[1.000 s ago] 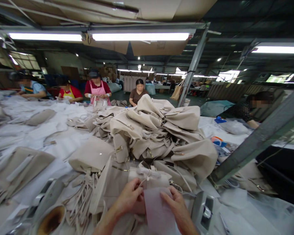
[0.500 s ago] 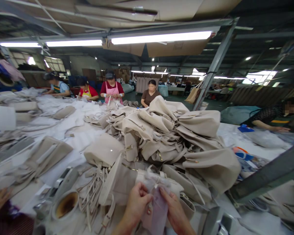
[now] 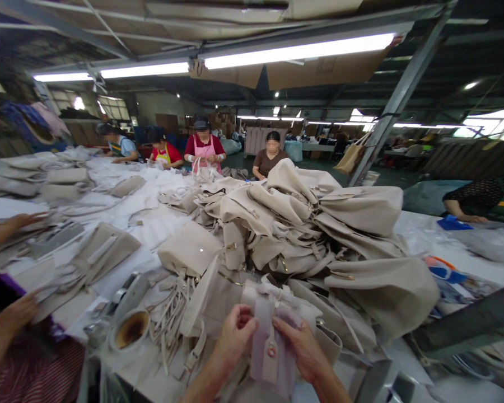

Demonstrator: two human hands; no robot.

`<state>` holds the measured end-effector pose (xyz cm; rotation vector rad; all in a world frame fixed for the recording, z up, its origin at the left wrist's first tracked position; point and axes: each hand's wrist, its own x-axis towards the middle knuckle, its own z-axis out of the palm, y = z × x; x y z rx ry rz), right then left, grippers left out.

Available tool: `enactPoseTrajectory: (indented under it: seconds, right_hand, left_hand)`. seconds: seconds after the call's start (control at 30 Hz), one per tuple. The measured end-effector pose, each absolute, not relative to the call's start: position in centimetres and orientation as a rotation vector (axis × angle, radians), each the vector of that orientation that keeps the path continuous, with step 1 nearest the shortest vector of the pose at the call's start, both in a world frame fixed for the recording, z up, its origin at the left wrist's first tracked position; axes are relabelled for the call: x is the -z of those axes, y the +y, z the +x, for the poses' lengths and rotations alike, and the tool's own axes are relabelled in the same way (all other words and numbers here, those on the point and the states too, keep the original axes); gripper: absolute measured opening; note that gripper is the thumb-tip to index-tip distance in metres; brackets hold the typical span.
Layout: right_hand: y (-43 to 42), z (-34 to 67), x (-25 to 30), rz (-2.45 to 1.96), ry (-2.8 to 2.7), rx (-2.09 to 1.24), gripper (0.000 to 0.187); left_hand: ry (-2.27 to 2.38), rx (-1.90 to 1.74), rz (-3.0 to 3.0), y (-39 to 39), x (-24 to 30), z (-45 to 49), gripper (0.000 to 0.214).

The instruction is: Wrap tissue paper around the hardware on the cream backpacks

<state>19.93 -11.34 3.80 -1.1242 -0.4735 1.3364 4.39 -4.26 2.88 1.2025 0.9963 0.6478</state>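
Low in the centre, a translucent pale wrapping sheet (image 3: 258, 358) hangs between my two hands. On top of it lies a beige leather tab (image 3: 271, 362) with a round metal fitting near its middle. My left hand (image 3: 234, 331) has its fingers curled, with thumb and fingertips pinching the sheet's left edge. Thumb and fingers of my right hand (image 3: 301, 348) close on the tab's narrow upper part and the sheet behind it. Just beyond, a beige handbag (image 3: 212, 305) with a buckled strap leans against the pile.
A tall heap of beige bags (image 3: 285, 224) fills the table ahead. Left of my hands are a stained round container (image 3: 132, 329) and a bundle of thin straps (image 3: 176, 319). A co-worker's hands (image 3: 19, 313) handle pieces at far left. A metal post (image 3: 470, 319) slants at right.
The view has shifted left, so things appear further right. The tab now lies face-up and plainly visible over the spread sheet. The co-worker's hands at left have come further into view.
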Motion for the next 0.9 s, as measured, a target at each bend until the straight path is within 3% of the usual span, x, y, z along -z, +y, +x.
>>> enactPoseTrajectory:
  seconds: [0.13,0.3,0.53,0.73,0.9]
  right_hand:
    - [-11.4,19.8,-4.2,-1.103,-0.444,-1.365,0.034]
    - [-11.5,19.8,-4.0,-1.132,-0.456,-1.379,0.031]
    - [-11.6,20.0,-3.4,-1.257,-0.504,-1.299,0.037]
    - [-11.4,20.0,-3.0,-1.32,-0.519,-1.266,0.037]
    - [-11.4,19.9,-2.7,-1.352,-0.539,-1.241,0.034]
  left_hand:
    - [0.769,-0.365,0.707,-3.6,-1.0,3.5,0.047]
    - [0.733,-0.3,0.698,-4.5,-0.8,3.8,0.016]
    - [0.641,-0.311,0.616,-5.6,-1.7,4.8,0.038]
    - [0.591,-0.266,0.68,-5.6,-1.7,4.2,0.017]
    - [0.641,-0.29,0.757,-5.9,-0.8,5.2,0.027]
